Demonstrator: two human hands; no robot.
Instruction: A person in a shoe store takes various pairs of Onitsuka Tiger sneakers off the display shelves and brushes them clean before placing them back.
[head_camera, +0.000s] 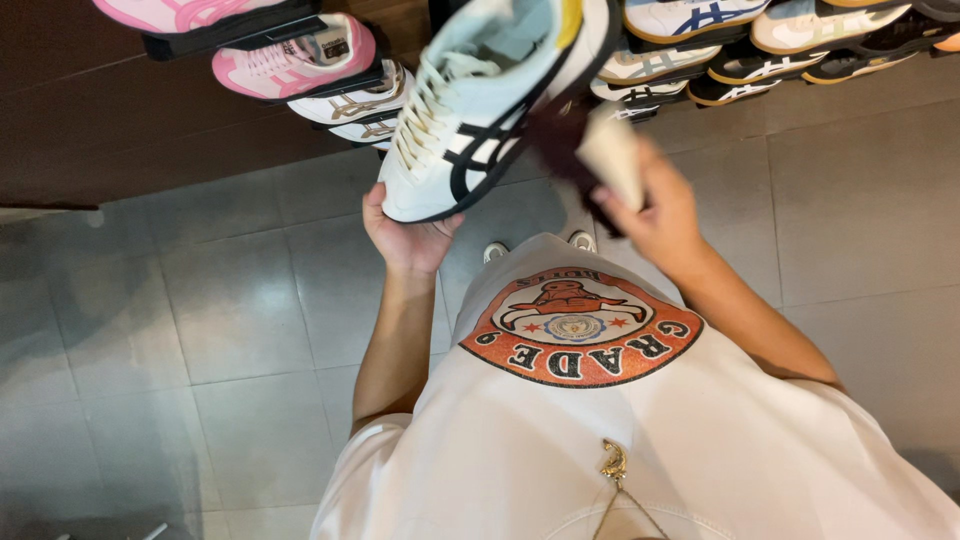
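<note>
Nearest the camera, at the bottom of the frame, we see a white T-shirt (620, 440) with a round red emblem, and a small gold pendant (613, 464) hanging below it. Above it, at centre left, our left hand (405, 232) cups the toe of a white sneaker (470, 110) with dark side stripes, fingers curled under the sole. The shoe's long axis runs from the toe at our palm up and to the right, heel toward the top edge. At centre right, our right hand (655, 205), just beside the shoe's flank, is closed on a pale block with dark bristles, seemingly a brush (610, 155). Beyond lie grey floor tiles (240, 300) and racks of displayed shoes (300, 62) along the top.
</note>
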